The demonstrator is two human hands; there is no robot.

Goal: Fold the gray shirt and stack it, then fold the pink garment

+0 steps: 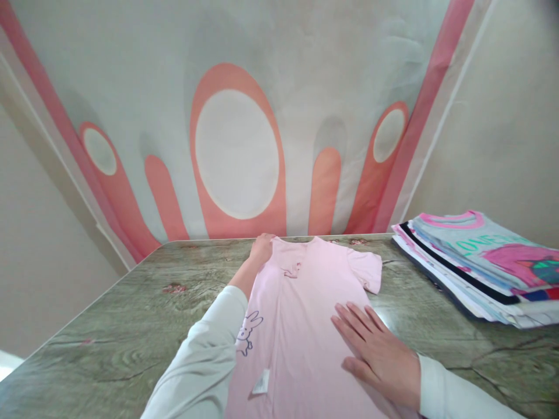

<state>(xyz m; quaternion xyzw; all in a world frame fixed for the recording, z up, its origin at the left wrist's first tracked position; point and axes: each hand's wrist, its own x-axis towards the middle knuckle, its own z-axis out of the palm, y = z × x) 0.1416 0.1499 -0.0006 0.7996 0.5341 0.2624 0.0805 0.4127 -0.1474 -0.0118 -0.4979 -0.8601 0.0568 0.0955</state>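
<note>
A pink short-sleeved shirt (305,326) lies spread on the wood-patterned table, its neckline toward the far edge. Its left side is folded inward, with a bunny drawing and a small white label (262,382) showing there. One sleeve sticks out to the right; the other cannot be seen. My left hand (262,248) is at the shirt's far left shoulder, its fingers bent and closed on the cloth, the tips partly hidden. Flat on the right side of the shirt's body rests my right hand (379,354), fingers stretched out and holding nothing.
To the right a stack of folded clothes (476,273) stands on the table (144,326), topped by a grey shirt with pink collar. Behind the table's far edge rises a wall covering (301,116) with pink and orange shapes.
</note>
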